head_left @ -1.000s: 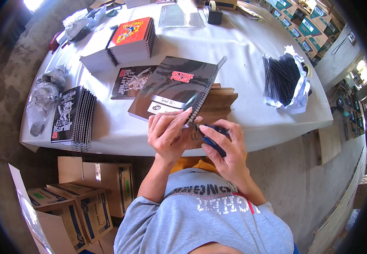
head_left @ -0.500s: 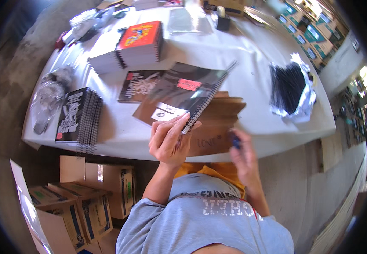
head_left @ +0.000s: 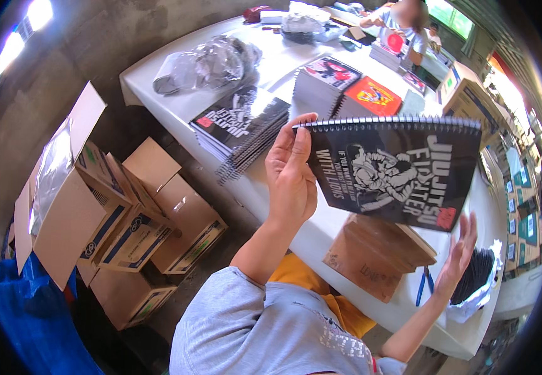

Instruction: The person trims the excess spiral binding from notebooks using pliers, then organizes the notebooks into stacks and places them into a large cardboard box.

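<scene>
A black spiral-bound notebook [head_left: 402,178] is raised above the table, its coil along the top edge and its illustrated cover facing me. My left hand [head_left: 293,178] pinches it at the left end of the coil. Close to the notebook's lower right corner, my right hand [head_left: 458,259] is open with fingers stretched out; whether it touches the corner I cannot tell. Blue-handled pliers [head_left: 423,286] lie on the table beside that hand. Under the notebook sits a brown cardboard piece [head_left: 374,256], partly hidden.
Similar black notebooks [head_left: 240,128] are stacked at the left, near clear plastic bags [head_left: 211,62]. Behind stand stacks with red covers [head_left: 374,94]. Black plastic coils [head_left: 474,275] lie at the right. Cartons [head_left: 133,219] crowd the floor left. Another person [head_left: 402,28] works at the far end.
My view has swung left. The notebook has been lifted and turned, its illustrated cover now showing. My right hand has let go of a dark blue object and come up beside the notebook.
</scene>
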Motion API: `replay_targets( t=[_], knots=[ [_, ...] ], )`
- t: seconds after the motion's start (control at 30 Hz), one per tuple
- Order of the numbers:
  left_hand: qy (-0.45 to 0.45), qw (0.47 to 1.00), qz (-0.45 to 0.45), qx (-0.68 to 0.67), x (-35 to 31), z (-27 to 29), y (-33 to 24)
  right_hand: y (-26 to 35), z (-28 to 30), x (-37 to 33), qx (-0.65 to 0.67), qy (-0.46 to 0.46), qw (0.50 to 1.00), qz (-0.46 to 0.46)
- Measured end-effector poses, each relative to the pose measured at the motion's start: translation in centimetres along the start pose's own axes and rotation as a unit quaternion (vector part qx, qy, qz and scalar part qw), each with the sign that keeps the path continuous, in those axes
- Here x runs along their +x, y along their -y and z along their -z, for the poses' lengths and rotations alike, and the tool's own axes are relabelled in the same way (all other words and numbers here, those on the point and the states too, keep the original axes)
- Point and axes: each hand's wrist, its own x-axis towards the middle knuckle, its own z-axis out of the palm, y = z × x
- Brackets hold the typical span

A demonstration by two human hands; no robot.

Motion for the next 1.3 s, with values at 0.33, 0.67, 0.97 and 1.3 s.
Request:
replay_targets(
  t=[0.33, 0.67, 0.97, 1.3],
  knots=[
    [-0.12, 0.991, -0.038, 0.051, 7.6, 6.5, -9.7, 8.8, -21.7, 13.5, 0.426, 0.31, 0.849, -0.032],
    [-0.211, 0.854, -0.085, 0.467, 13.0, 18.3, -10.8, -0.9, -40.2, 16.6, -0.079, 0.335, 0.932, 0.112],
    [-0.226, 0.765, -0.196, 0.571, 10.7, 22.3, -5.5, -7.4, -43.6, 10.8, 0.018, 0.25, 0.968, 0.015],
    [-0.218, 0.854, -0.331, 0.336, 9.9, 20.6, -6.7, -7.7, -42.6, 12.0, -0.069, 0.208, 0.972, -0.084]
  ],
)
